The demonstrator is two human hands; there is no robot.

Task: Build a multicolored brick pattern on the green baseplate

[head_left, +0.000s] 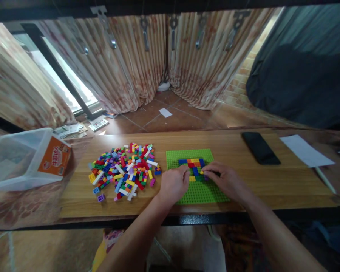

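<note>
A green baseplate (pixel 208 192) lies on the wooden board with an outline of blue, yellow, orange, red and green toy bricks (pixel 193 161) built on it. My left hand (pixel 173 184) is curled over the plate's left part, thumb and fingers closed; whatever they hold, if anything, is hidden. From the right, my right hand (pixel 222 176) reaches in with its fingertips pinched at a small yellow brick (pixel 201 172), just beside the built bricks. To the left of my left hand spreads a loose pile of mixed coloured bricks (pixel 127 170).
A clear plastic bin (pixel 19 151) with an orange label stands at the far left. On the right lie a black phone (pixel 260 148), a white paper sheet (pixel 306 150) and a white pen-like stick (pixel 325 180). The wooden board's (pixel 155 208) front edge runs below my wrists.
</note>
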